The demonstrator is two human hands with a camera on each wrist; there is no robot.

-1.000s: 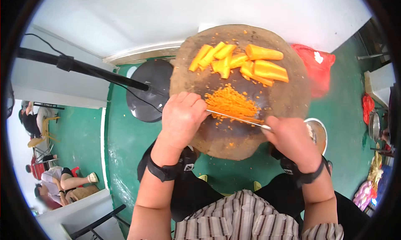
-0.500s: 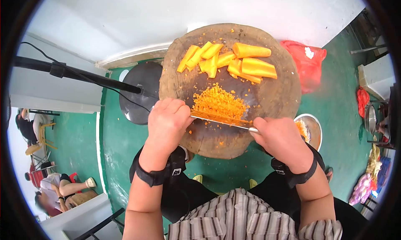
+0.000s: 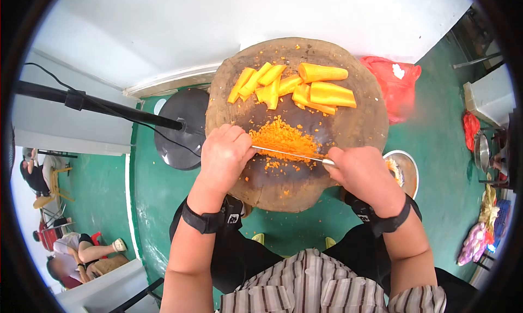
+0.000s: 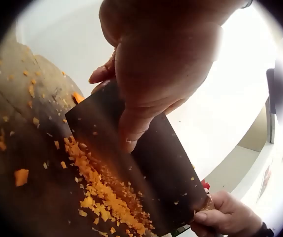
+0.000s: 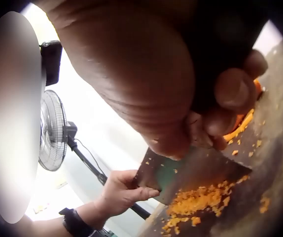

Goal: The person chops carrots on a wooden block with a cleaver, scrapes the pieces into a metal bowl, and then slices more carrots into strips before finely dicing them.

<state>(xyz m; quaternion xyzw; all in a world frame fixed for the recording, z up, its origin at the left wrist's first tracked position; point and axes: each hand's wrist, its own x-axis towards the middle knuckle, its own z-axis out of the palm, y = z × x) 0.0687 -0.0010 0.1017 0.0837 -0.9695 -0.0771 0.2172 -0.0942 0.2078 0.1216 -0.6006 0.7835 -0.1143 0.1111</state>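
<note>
A wide cleaver (image 4: 151,158) stands across a heap of finely chopped orange vegetable (image 3: 283,137) on a round wooden block (image 3: 359,111). My right hand (image 3: 362,174) grips its handle, fingers curled round it in the right wrist view. At the blade's far end my left hand (image 3: 223,157) pinches the blade, its thumb laid on the flat face in the left wrist view. Larger orange pieces (image 3: 332,94) lie at the back of the block, apart from the heap. Small bits are scattered round the blade.
A metal bowl (image 3: 408,174) sits right of the block, below a red plastic bag (image 3: 389,89). On the left are a black round base (image 3: 180,144) and a slanting black pole (image 3: 109,107). A white wall (image 3: 272,13) rises behind. People sit at far left.
The head view has shifted, so block and hands appear further left. Both hands still hold the cleaver, whose blade lies at a slightly different tilt against the chopped heap.
</note>
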